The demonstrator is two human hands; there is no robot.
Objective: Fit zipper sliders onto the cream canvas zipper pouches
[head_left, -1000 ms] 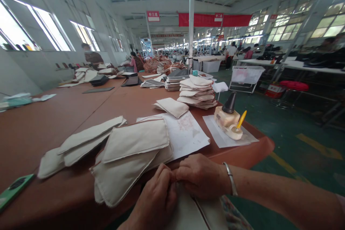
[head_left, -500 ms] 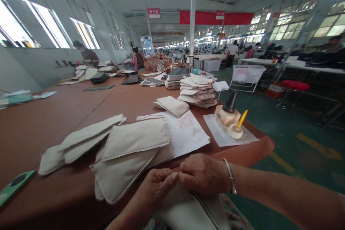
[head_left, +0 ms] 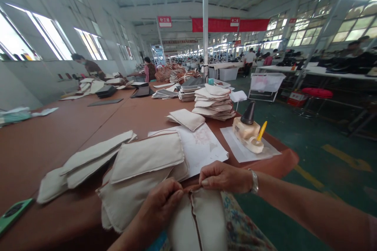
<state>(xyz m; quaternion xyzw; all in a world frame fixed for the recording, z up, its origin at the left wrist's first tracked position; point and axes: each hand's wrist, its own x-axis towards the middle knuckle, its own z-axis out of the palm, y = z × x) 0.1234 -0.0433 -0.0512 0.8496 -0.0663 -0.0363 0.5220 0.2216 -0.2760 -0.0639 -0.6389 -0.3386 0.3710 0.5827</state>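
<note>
Both hands working at the near edge of the counter [head_left: 106, 115]: the left hand [head_left: 165, 200] is pinching the upper left end of a cream fabric piece [head_left: 207, 217], thumb pressing against curled fingers, while the right hand [head_left: 225, 178] is gripping the upper right end, fingers bent and closing on the brown-trimmed edge. Exact fingertip contact is partly hiding behind the knuckles, so finer detail is uncertain. The piece is hanging upright between the hands, just off the near edge, its brown-lined slit running down the middle; patterned cloth [head_left: 240, 223] is showing behind it. A silver bracelet [head_left: 254, 181] is circling the right wrist. Just beyond the left hand, a loose pile of cream pieces [head_left: 150, 153] is lying near that same edge, overlapping a white sheet [head_left: 206, 147]; a fanned group [head_left: 94, 155] is lying to its left. Toward the near left corner, a green phone-like object [head_left: 13, 215] is resting. By the right edge, a taller cream stack [head_left: 215, 102] is standing. Toward the near right corner, a cream block [head_left: 244, 128] is sitting on translucent paper [head_left: 231, 141], a black cone [head_left: 247, 113] rising from it and a yellow-handled tool [head_left: 262, 130] leaning in its round cup [head_left: 255, 145].
</note>
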